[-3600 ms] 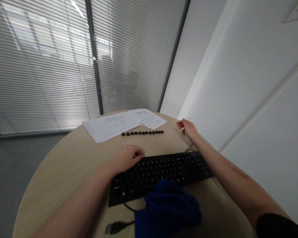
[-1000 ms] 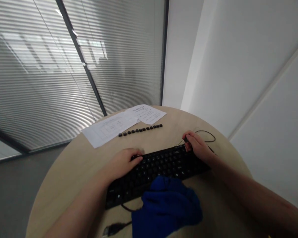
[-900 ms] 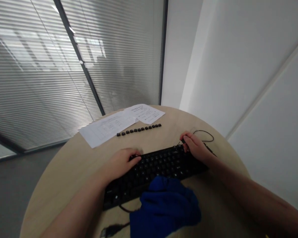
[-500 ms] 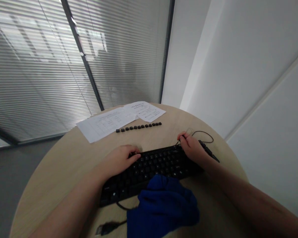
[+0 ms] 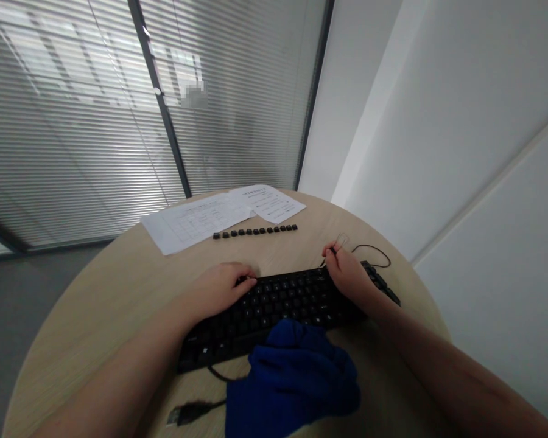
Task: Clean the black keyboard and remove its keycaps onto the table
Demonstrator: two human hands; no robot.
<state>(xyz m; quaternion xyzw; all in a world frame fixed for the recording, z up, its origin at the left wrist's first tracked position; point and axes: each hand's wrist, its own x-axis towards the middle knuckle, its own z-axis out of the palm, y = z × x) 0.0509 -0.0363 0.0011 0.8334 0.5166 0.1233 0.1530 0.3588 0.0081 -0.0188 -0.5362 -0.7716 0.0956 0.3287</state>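
Note:
A black keyboard (image 5: pixel 274 307) lies slantwise on the round wooden table. At its far left edge my left hand (image 5: pixel 228 286) is closed, thumb on top and fingers curled behind the edge. My right hand (image 5: pixel 344 267) pinches a small black-handled wire keycap puller (image 5: pixel 341 240) above the keyboard's far right part; thin wire loops stick up past the fingers. Where its lower end meets the keys is hard to make out. Beyond the keyboard stands a row of several loose black keycaps (image 5: pixel 256 231). The right hand and forearm cover some keys.
A crumpled blue cloth (image 5: pixel 296 377) overlaps the keyboard's near edge. The USB plug (image 5: pixel 187 413) lies at the front left, and a black cable loop (image 5: pixel 377 249) at the right. Printed papers (image 5: pixel 196 220) lie at the table's (image 5: pixel 100 298) far side, before a blinds-covered glass wall.
The view has shifted slightly. My right hand has turned a little, and the puller's wire loops sit a bit further left. The left hand keeps its hold on the keyboard.

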